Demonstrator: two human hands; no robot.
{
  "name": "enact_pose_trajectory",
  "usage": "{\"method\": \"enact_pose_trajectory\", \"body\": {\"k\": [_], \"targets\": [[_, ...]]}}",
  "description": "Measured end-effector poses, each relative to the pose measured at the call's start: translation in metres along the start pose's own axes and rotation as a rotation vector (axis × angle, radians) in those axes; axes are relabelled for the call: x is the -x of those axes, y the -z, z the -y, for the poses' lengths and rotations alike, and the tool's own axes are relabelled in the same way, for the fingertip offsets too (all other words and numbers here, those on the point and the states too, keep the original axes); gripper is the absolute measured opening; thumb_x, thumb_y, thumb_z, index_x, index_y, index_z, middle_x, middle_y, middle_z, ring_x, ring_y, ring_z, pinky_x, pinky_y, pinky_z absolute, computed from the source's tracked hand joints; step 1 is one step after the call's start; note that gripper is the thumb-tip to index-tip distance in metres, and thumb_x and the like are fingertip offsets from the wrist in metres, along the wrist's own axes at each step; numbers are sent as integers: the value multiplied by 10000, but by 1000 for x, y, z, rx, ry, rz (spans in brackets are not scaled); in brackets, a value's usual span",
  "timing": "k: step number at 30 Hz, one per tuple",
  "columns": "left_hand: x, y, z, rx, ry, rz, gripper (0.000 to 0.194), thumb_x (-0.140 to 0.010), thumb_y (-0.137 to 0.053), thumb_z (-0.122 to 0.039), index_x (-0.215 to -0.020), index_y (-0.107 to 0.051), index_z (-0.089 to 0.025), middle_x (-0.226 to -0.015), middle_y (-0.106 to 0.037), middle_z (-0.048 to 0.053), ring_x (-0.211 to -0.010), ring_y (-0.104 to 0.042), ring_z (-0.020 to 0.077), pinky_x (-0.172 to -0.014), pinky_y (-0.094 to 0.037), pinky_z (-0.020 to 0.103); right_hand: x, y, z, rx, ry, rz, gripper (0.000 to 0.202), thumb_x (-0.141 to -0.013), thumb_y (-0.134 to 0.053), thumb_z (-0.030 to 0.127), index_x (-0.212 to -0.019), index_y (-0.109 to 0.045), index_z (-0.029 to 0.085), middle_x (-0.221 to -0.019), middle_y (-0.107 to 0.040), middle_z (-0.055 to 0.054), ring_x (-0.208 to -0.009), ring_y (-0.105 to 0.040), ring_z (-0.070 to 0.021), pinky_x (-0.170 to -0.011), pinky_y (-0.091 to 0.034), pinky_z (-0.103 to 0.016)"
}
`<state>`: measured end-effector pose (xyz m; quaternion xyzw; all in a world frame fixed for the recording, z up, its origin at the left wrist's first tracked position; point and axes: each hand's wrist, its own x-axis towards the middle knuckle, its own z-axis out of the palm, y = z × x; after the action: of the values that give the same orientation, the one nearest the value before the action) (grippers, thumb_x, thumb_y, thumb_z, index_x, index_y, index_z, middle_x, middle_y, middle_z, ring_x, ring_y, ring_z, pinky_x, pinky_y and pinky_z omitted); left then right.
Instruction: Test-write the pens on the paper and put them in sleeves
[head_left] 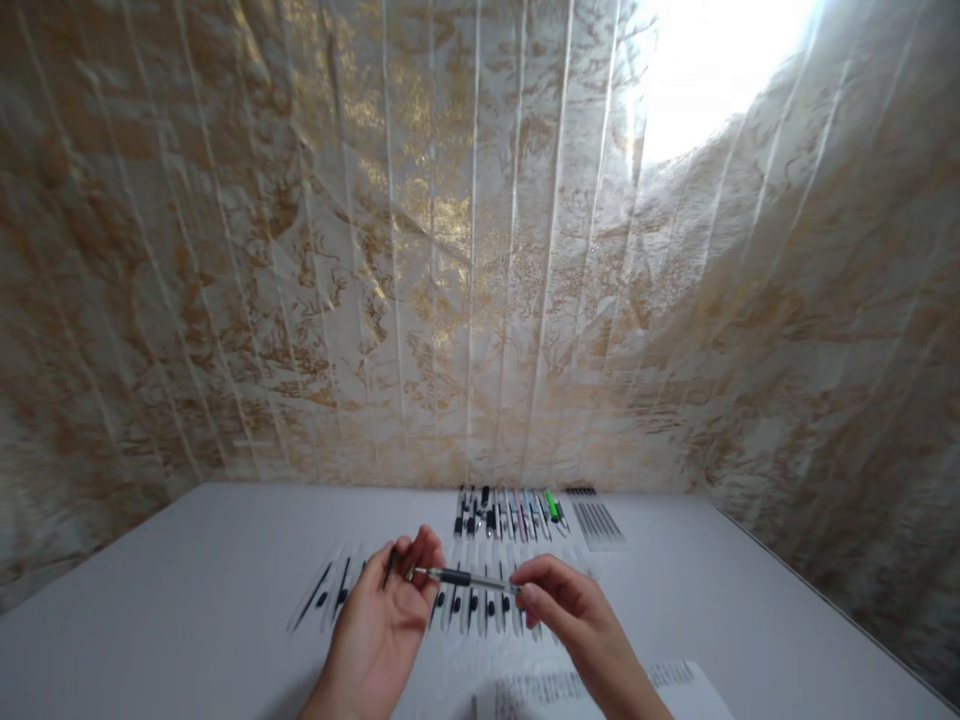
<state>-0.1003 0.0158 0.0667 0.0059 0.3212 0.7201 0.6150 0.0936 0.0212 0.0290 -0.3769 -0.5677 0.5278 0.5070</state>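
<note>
My right hand [559,600] pinches the rear end of a pen [457,577] with a clear barrel and a dark grip. The pen lies nearly level, its tip pointing left at the fingers of my left hand [394,610]. That left hand is turned palm up with its fingers curled, and a small dark piece [390,566] shows between thumb and fingers; its kind is too small to make out. Below and behind both hands runs a row of pen parts [474,603], clear tubes with dark pieces, partly hidden by my hands.
Along the back of the white table [187,580] lie assorted pens [502,515], one bright green [553,505]. Right of them is a set of thin rods [598,520]. A printed sheet [694,690] lies at the front right. A patterned gold-and-silver curtain [450,250] hangs behind.
</note>
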Motion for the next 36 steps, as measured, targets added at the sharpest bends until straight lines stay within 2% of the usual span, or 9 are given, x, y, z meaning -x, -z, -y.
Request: {"method": "enact_pose_trajectory", "body": {"k": [6,12,21,30,33,36], "targets": [[3,2,-7,52,-54,53,412,-950,-357,-75,-571,-509,-127,-1017,-726,202,-930,-721,223,-696,-592,296,3,-14,-15,12,-20,-9,378,-731,-737,537,-772,-703,163,-620,-591,7,-553,-505,-116,-555,-401,-246],[7,-1,-9,78,-131,65,408,-968,-324,-103,-608,-512,-140,-1019,-731,204,-993,-706,221,-748,-573,298,4,-31,-35,-80,-28,-52,397,-716,-744,547,-736,-694,154,-599,-620,-4,-498,-493,-102,-497,-402,-227],[10,-4,-8,40,-202,81,399,-977,-334,-164,-623,-517,-159,-987,-745,162,-1019,-689,194,-858,-497,303,8,-42,-33,-156,-82,-127,408,-675,-777,548,-709,-696,150,-583,-635,-13,-466,-495,-104,-449,-423,-227],[17,-7,-7,59,-200,91,402,-972,-334,-169,-613,-514,-167,-1027,-738,148,-1110,-645,207,-1040,-391,388,6,-55,-50,-432,-214,-180,475,-534,-872,527,-699,-693,118,-558,-643,-13,-437,-491,-79,-411,-408,-194],[18,-7,-7,54,-199,121,421,-981,-326,-182,-603,-513,-170,-1053,-727,123,-1148,-618,195,-1025,-415,357,7,-58,-53,-504,-260,-181,460,-521,-890,496,-699,-695,119,-566,-642,-16,-457,-514,-90,-421,-414,-200],[12,-4,-6,8,-229,122,398,-973,-343,-163,-628,-540,-164,-1059,-707,120,-1080,-635,174,-908,-494,297,7,-59,-53,-576,-266,-188,424,-528,-904,449,-709,-708,119,-572,-645,-16,-463,-519,-84,-435,-420,-196]]}}
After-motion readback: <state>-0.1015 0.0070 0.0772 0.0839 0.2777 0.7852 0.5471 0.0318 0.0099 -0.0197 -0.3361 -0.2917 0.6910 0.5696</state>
